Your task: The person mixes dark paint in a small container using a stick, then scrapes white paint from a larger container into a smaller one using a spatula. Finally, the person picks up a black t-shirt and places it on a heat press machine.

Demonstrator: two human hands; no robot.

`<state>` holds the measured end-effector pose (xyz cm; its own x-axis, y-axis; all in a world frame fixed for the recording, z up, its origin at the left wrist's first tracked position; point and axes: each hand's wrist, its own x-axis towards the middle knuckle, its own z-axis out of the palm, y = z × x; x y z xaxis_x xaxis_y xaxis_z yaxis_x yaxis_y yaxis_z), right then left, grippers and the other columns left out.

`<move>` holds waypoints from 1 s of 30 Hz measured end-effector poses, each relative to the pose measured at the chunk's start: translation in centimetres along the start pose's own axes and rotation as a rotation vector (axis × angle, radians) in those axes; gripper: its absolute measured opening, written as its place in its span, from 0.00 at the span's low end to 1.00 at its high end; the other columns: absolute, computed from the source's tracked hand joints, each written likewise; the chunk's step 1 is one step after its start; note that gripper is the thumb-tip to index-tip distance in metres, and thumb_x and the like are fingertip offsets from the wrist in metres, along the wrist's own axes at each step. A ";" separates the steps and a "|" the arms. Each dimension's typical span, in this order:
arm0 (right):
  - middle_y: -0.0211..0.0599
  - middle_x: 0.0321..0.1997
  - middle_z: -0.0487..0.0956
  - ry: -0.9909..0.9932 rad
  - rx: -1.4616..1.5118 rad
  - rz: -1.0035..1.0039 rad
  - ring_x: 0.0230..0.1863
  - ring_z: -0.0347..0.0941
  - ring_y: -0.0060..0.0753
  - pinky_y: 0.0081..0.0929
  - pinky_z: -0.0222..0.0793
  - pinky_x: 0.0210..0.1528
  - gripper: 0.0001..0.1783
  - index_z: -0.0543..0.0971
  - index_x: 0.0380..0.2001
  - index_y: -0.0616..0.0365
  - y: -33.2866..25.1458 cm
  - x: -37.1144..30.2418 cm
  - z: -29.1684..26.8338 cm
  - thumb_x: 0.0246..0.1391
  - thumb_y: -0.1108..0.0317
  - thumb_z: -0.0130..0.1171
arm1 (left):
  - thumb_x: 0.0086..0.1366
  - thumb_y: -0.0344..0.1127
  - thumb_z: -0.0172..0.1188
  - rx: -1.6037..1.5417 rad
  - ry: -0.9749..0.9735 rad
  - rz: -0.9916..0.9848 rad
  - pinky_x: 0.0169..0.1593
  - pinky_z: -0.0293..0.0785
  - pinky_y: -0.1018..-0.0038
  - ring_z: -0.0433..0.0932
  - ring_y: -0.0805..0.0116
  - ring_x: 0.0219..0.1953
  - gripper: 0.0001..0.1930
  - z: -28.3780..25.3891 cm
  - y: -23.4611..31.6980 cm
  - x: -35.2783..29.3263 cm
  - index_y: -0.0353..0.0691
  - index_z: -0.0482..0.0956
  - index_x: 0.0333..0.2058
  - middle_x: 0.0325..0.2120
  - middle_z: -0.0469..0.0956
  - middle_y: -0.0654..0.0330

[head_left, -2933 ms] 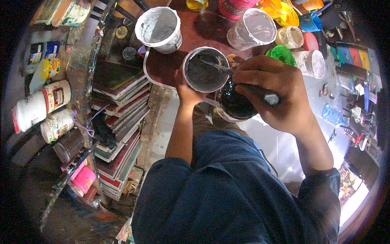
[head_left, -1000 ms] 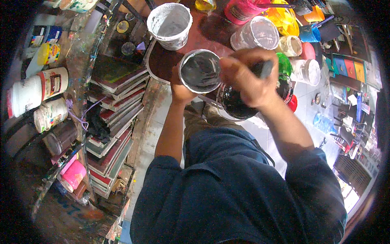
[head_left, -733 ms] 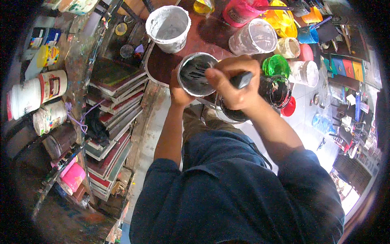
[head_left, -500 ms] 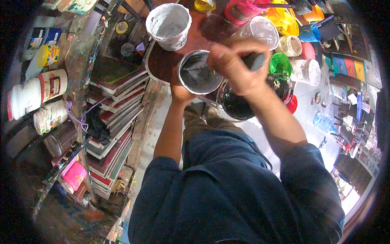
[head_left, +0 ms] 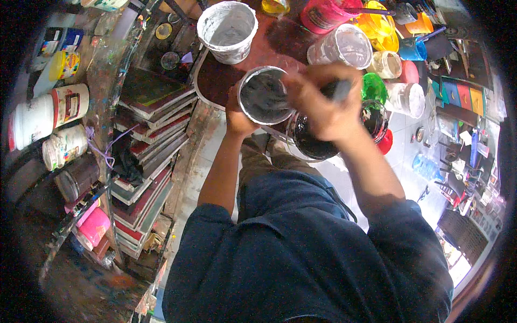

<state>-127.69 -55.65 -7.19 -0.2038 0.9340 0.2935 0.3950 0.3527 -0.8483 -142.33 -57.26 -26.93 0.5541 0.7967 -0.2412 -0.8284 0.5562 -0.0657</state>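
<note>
My left hand (head_left: 239, 116) is wrapped round the side of a plastic tub (head_left: 265, 70), which is tilted so its mouth faces me. Dark grey, paint-like stuff coats the inside of this tub. Smeared by motion, my right hand (head_left: 331, 102) is closed at the tub's right rim, round a tool with a dark end (head_left: 341, 90) sticking out of the fist. The tool's other end is hard to make out. Just below the right hand stands a wide container of glossy black paint (head_left: 312, 141), partly covered by the hand and wrist.
A white-smeared bucket (head_left: 227, 29) stands behind on the brown table (head_left: 212, 86). Pink (head_left: 323, 15), yellow (head_left: 377, 29) and green paint containers (head_left: 374, 86) crowd the right, beside a whitish tub (head_left: 353, 46). To the left are stacked framed screens (head_left: 156, 129) and a shelf with jars (head_left: 71, 103).
My right hand has shifted slightly right, still blurred, and the tool end has moved with it. The left hand keeps its hold on the tub. The whole view has shifted a little.
</note>
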 end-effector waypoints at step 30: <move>0.32 0.07 0.68 0.245 0.241 -0.074 0.09 0.63 0.25 0.23 0.55 0.13 0.09 0.74 0.12 0.56 2.7 -2.9 1.4 0.40 0.71 0.63 | 0.38 0.24 0.71 0.890 0.096 0.319 0.50 0.70 0.68 0.73 0.66 0.45 0.36 -1.5 -0.6 0.3 0.38 0.67 0.50 0.43 0.74 0.57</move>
<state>-127.32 -57.48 -10.97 0.0087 0.9025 0.4306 0.1586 0.4239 -0.8917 -141.76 -57.71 -28.43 0.2702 0.9415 -0.2015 -0.5510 0.3228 0.7695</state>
